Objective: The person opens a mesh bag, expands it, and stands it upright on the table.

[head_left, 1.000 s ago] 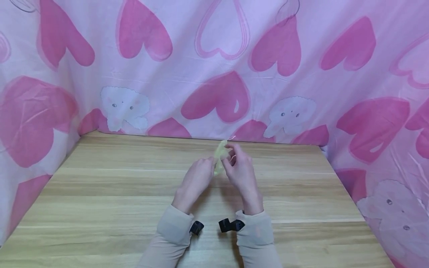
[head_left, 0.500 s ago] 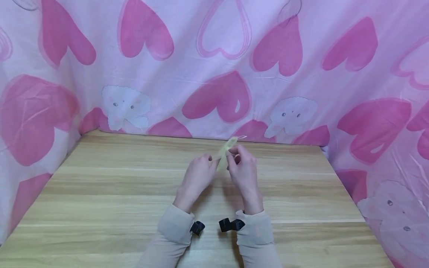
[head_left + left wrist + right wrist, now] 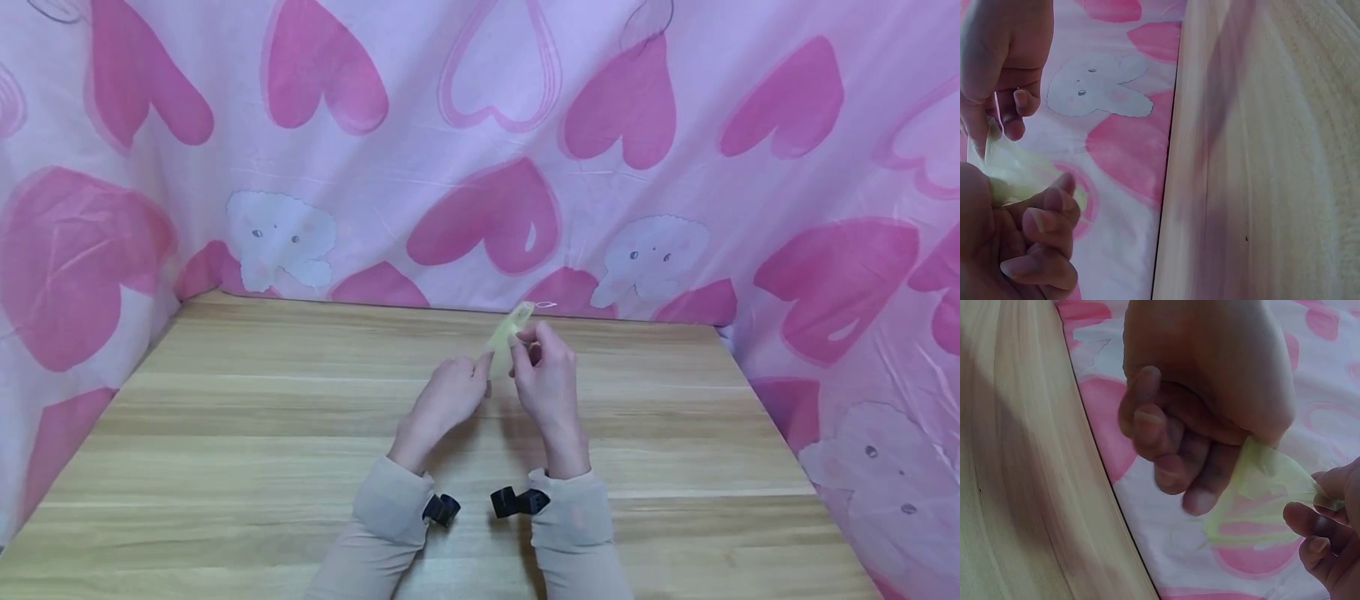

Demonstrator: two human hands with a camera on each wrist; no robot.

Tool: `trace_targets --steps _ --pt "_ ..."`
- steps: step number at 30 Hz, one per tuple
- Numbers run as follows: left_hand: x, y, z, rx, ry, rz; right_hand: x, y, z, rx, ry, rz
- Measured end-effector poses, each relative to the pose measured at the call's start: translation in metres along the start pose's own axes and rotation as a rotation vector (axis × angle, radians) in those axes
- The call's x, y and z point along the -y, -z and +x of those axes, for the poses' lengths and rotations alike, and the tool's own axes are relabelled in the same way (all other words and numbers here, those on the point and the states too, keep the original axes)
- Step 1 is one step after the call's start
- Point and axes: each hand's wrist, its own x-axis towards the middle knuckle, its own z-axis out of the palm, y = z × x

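A small sheer pale-yellow pouch (image 3: 512,327) with a thin white string loop (image 3: 546,304) at its far end is held up above the table, tilted to the right. My left hand (image 3: 447,393) holds its near left side, the thumb lying along the cloth. My right hand (image 3: 546,367) pinches its right side between thumb and index finger. In the right wrist view the cloth (image 3: 1269,487) stretches between the two hands. Seen from the left wrist, the left hand's other fingers (image 3: 1047,231) are loosely curled, and the pouch's lower part is partly hidden by the hands.
A wood-grain table (image 3: 247,467) lies beneath both hands. Behind it and at the sides hangs a pink curtain (image 3: 480,150) printed with hearts and rabbits. Black camera mounts (image 3: 442,510) sit on the wrists, at the beige sleeves (image 3: 573,525).
The pouch has tipped to the right and its string loop has moved right. A bit of cloth drawn toward the left fingertips half a second ago no longer shows; the left hand is slightly lower.
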Motion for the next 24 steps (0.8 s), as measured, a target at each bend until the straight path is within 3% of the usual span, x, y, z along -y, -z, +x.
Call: trace_targets --steps 9,14,17,24 --pt "-0.0001 0.0044 0.0016 -0.164 -0.081 0.079 -0.0018 -0.0002 -0.0011 0.037 -0.043 0.015" --pt "0.0011 0.0075 0.0015 -0.314 -0.166 0.109 -0.0022 -0.0032 -0.0017 0.061 -0.092 0.015" --pt "-0.0002 0.008 0.0015 -0.384 -0.205 0.022 -0.002 -0.0052 -0.0019 0.068 -0.11 0.024" --pt "-0.0052 0.0086 0.0005 -0.39 -0.316 -0.369 -0.0022 -0.0058 -0.0029 0.042 -0.119 0.064"
